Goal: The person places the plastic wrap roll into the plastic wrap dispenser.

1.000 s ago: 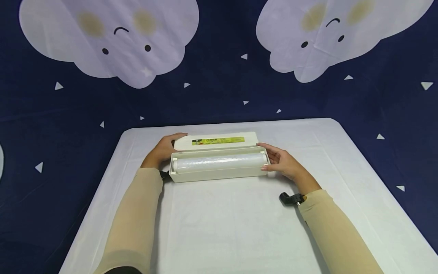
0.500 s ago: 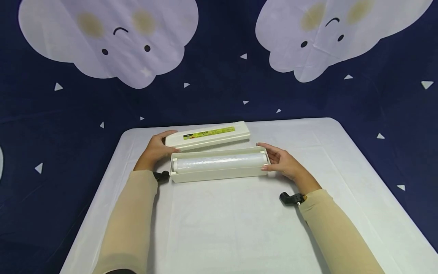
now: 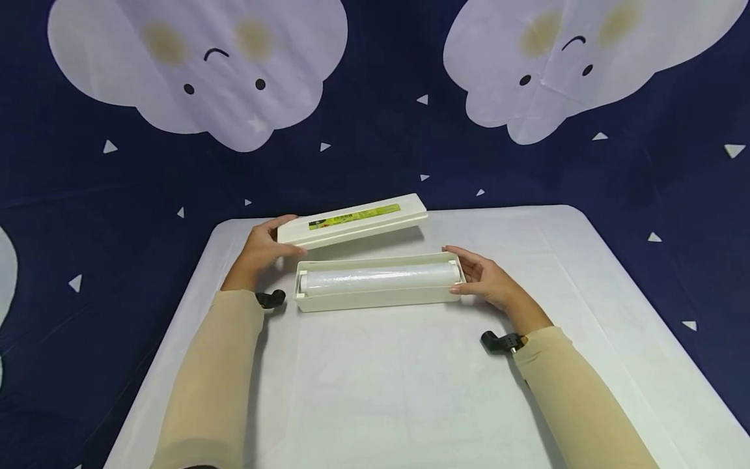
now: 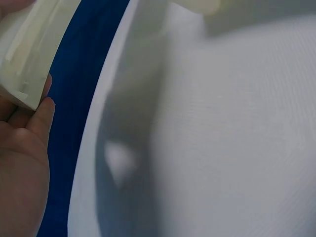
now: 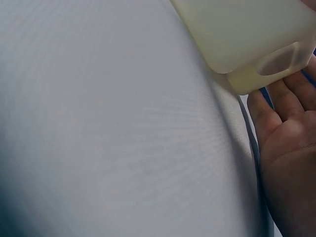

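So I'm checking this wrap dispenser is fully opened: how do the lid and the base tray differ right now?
The lid is lifted off the table and tilted, gripped at its end by the left hand; the base tray lies flat, with the right hand resting against its end. The lid bears a yellow-green label; the tray holds a roll of clear film. Both are long, cream plastic, and fully apart.

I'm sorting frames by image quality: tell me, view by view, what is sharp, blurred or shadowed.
Head view: sharp, evenly lit; the raised cream plastic lid with green label casts a soft shadow on the white tablecloth. Left wrist view: soft, lid edge near and blurry, grey shadow patches. Right wrist view: cream plastic box out of focus, left edge darkened.
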A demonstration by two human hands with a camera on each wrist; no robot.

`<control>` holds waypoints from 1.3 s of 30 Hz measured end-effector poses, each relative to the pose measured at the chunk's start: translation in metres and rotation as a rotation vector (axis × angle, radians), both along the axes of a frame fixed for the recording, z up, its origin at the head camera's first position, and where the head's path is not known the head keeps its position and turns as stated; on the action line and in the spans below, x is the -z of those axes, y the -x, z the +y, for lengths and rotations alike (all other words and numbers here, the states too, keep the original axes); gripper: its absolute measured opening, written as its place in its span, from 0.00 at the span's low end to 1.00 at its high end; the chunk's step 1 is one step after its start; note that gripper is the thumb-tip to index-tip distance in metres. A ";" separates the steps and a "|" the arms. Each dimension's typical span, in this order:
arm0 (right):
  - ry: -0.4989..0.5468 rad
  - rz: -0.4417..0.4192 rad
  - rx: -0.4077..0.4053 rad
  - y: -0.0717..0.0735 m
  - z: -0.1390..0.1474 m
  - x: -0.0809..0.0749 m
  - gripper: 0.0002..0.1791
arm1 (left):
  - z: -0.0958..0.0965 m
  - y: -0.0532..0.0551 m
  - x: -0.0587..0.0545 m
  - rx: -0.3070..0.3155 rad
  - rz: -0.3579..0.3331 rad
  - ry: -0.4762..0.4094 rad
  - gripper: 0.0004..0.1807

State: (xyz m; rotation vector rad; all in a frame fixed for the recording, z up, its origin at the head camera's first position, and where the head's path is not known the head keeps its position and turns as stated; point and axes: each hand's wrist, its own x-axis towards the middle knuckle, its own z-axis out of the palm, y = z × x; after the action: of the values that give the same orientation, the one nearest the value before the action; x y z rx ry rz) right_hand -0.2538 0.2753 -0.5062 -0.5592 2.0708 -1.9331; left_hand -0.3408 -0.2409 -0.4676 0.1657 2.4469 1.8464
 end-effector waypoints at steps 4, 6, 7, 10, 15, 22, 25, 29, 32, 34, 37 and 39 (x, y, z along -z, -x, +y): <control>-0.001 -0.001 0.004 -0.001 0.000 0.001 0.55 | 0.001 -0.003 -0.008 -0.017 0.009 0.008 0.52; 0.001 0.002 0.006 0.000 0.000 0.001 0.55 | 0.002 -0.004 -0.012 -0.015 0.026 0.011 0.52; 0.001 0.002 0.006 0.000 0.000 0.001 0.55 | 0.003 -0.005 -0.013 -0.012 0.033 0.007 0.52; 0.004 0.000 0.004 0.000 -0.001 0.001 0.55 | 0.004 -0.009 -0.017 -0.002 0.047 0.003 0.52; -0.001 0.006 -0.005 0.000 -0.001 0.002 0.55 | 0.006 -0.018 -0.022 0.002 0.070 0.003 0.52; -0.002 0.028 -0.001 0.001 0.000 0.003 0.54 | 0.009 -0.029 -0.027 -0.005 0.117 -0.003 0.50; -0.001 0.025 0.000 0.001 0.000 0.004 0.54 | 0.010 -0.034 -0.027 -0.002 0.128 -0.027 0.49; 0.000 0.012 0.011 0.000 -0.001 0.003 0.54 | 0.012 -0.040 -0.025 0.027 0.147 -0.076 0.49; 0.010 0.001 0.021 -0.001 -0.001 0.002 0.55 | 0.014 -0.043 -0.022 0.056 0.160 -0.103 0.50; 0.016 -0.005 0.021 -0.001 -0.002 0.001 0.56 | 0.015 -0.046 -0.021 0.067 0.161 -0.106 0.51; 0.012 -0.010 0.023 -0.002 -0.002 0.002 0.56 | 0.017 -0.051 -0.022 0.074 0.156 -0.100 0.52; 0.008 -0.014 0.028 -0.001 -0.002 0.002 0.56 | 0.018 -0.056 -0.026 0.077 0.148 -0.104 0.52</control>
State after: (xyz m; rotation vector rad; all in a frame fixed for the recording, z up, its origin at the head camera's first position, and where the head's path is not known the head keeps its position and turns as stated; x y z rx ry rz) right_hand -0.2524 0.2731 -0.5086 -0.5191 2.0746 -1.9558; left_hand -0.2850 -0.2228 -0.4421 0.4101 2.3984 1.9959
